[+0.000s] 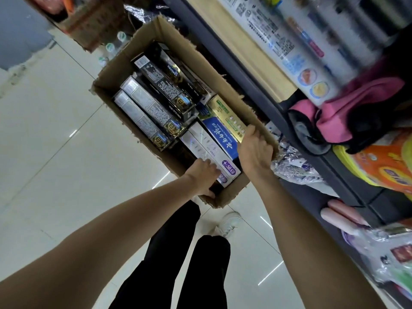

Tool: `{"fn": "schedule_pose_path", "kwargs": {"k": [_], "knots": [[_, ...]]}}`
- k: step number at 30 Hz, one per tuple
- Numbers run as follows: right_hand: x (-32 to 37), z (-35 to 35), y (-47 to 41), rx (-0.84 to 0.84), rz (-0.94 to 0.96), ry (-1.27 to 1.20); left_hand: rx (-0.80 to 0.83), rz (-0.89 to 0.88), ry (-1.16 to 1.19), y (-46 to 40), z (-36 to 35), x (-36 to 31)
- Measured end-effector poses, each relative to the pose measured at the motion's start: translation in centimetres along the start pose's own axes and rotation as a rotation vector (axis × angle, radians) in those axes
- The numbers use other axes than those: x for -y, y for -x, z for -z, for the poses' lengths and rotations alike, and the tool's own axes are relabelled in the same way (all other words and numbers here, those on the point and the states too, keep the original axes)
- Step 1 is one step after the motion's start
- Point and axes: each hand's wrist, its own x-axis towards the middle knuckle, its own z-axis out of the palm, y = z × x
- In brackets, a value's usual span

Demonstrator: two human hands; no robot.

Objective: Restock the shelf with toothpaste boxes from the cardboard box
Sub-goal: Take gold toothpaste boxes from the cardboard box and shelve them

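Restocking looks barely begun: the cardboard box (pixel 223 70), centre frame on the floor, is still packed with toothpaste boxes (pixel 160 101). The left hand (pixel 204 175) grips a white-purple one; the right hand (pixel 254 150) grasps the gold one. The shelf (pixel 263 90) runs down the right side of the frame.

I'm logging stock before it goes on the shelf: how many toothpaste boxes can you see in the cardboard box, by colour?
Black toothpaste boxes: 2
Silver-grey toothpaste boxes: 2
White-and-purple toothpaste boxes: 2
Blue toothpaste box: 1
Gold toothpaste box: 1
Total: 8 visible on top; any underneath, or beneath the hands, are hidden.
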Motion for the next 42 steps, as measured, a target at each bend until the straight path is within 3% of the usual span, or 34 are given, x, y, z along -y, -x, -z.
{"fn": "schedule_pose_path", "kwargs": {"k": [5, 10, 14, 19, 22, 25, 30, 33, 35, 37, 42], "knots": [[-2.9, 2.7, 4.7, -0.202, -0.009, -0.296, 0.015, 0.002, -0.014, -0.2, 0.5, -0.1], [-4.9, 3.6, 9.7, -0.109, -0.148, -0.734, 0.06, -0.12, 0.041, 1.8, 2.0, 5.8], [-4.1, 3.0, 10.9, -0.052, -0.177, -0.785, 0.155, -0.12, 0.035, 3.9, 2.5, 9.5], [-2.8, 1.8, 10.9, -0.027, -0.219, -0.795, 0.153, 0.053, -0.068, 3.7, 1.9, 6.6], [-2.6, 1.8, 10.9, -0.012, -0.255, -0.799, 0.119, 0.18, -0.099, 3.6, 1.9, 4.7], [-3.0, 2.9, 11.4, -0.031, -0.287, -0.823, 0.03, 0.172, -0.077, 4.3, 3.1, 3.7], [-4.0, 7.8, 14.8, -0.114, -0.394, -1.046, -0.251, 0.256, 0.343, 10.1, 9.5, 3.2], [-4.3, 11.7, 17.9, -0.051, -0.545, -1.381, -0.124, 0.453, 0.705, 15.5, 13.5, 4.2], [-4.6, 13.9, 20.1, -0.004, -0.554, -1.541, -0.063, 0.547, 1.123, 18.9, 15.0, 4.7], [-5.0, 15.6, 22.3, 0.059, -0.501, -1.633, -0.083, 0.507, 1.483, 21.8, 15.5, 4.4], [-5.8, 18.6, 26.5, 0.212, -0.4, -1.699, -0.145, 0.224, 1.912, 26.1, 15.8, 1.9]]}}
